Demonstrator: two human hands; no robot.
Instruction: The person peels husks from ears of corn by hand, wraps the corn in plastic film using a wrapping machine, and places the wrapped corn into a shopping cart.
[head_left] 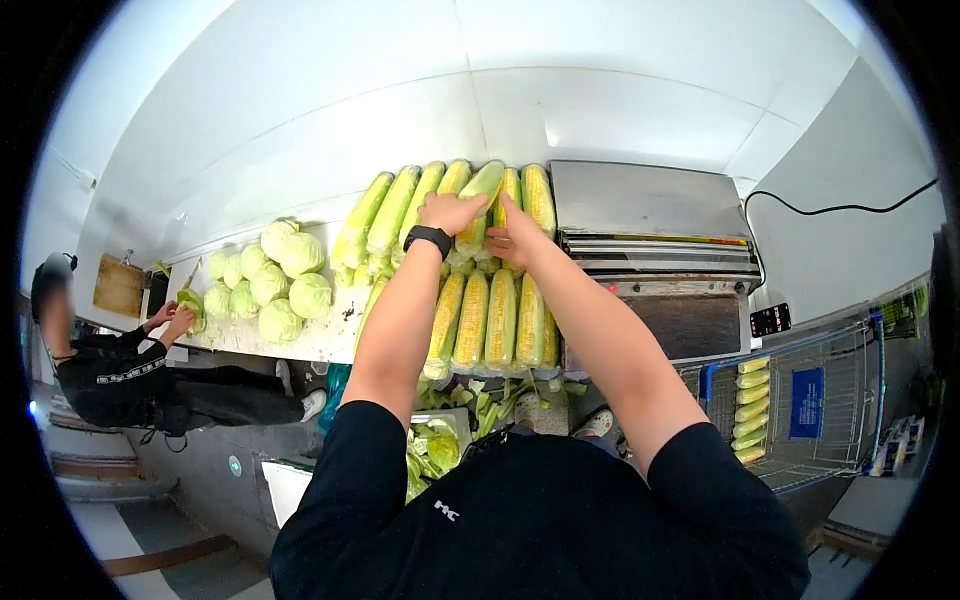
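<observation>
A row of wrapped corn packs [407, 210] lies along the back of the counter, some with green husk and some with yellow kernels showing. My left hand [452, 212], with a black watch on its wrist, is closed on a green-husked corn pack [486, 180] in that row. Close to the same pack's right side, my right hand [515, 238] has its fingers apart; whether they touch the pack is unclear. Nearer to me, below both hands, is a front row of wrapped corn packs [471, 322], kernels facing up.
Cabbages [270, 284] are piled on the left of the counter; a co-worker [115, 370] handles one there. A wrapping machine [650, 255] stands right of the corn. A shopping cart [840, 410] holds more corn packs [751, 410]. A phone [770, 320] sits beside the machine.
</observation>
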